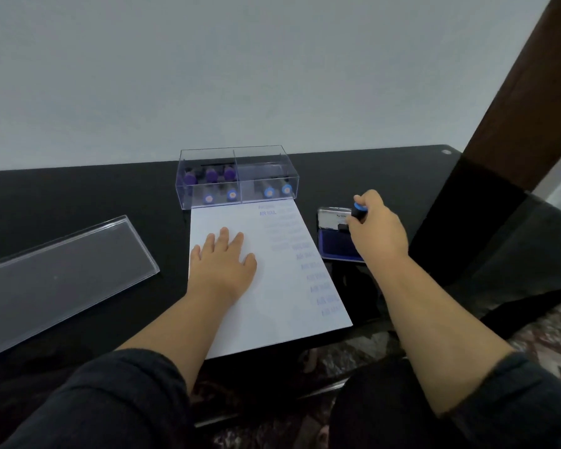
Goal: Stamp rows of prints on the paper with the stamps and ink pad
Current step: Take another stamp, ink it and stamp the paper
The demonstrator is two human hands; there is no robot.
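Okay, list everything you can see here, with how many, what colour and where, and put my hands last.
Table: one, black, against the wall.
Paper: one, white, centre, blue prints down its right side.
Box: one, clear, two compartments, behind the paper.
Stamps in box: seven visible, three purple-topped, four blue-topped.
Lid: one, clear, left of the paper.
Ink pad: one, blue, open, right of the paper.
Stamp: one, blue-topped, over the ink pad.
Left hand: flat on the paper.
Right hand: grips the stamp.
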